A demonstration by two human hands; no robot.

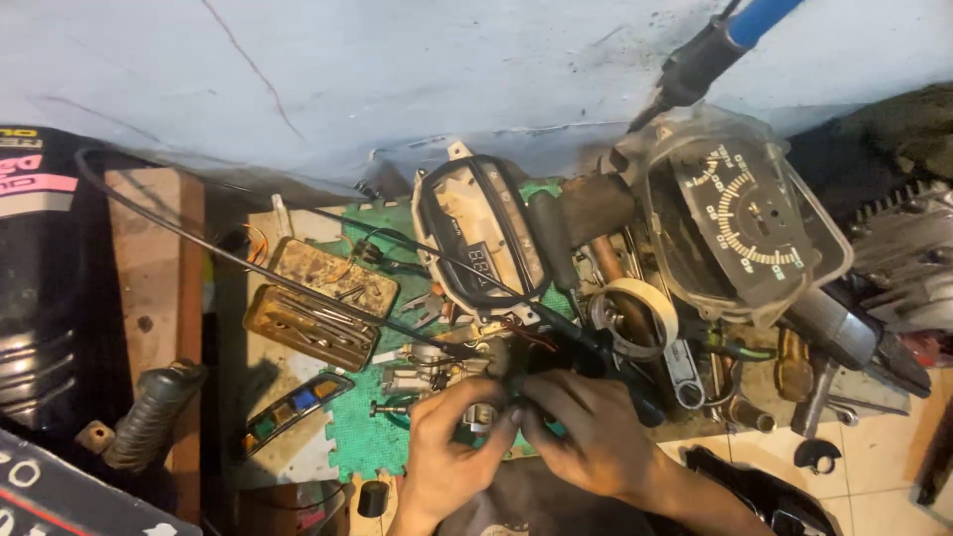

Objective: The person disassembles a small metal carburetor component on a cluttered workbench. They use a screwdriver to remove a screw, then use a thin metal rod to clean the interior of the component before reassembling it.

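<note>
Sitting on a green mat (pixel 362 437) below a pale blue wall (pixel 397 69) was a pile of bike junk: a big clear-cased speedometer (pixel 740 218), an oval gauge cluster (pixel 481 238), a tape roll (pixel 635 316). Left hand (pixel 452 457) and right hand (pixel 586 427) both pinched a small dark part (pixel 516 382), fingertips nearly touching.

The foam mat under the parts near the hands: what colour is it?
Green: the foam mat has a jigsaw-cut edge, seen best in the head view, the only one.

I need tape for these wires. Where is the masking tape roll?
In the head view, the tape roll lies right of centre, just above the right hand, between the two speedometer clusters.
</note>
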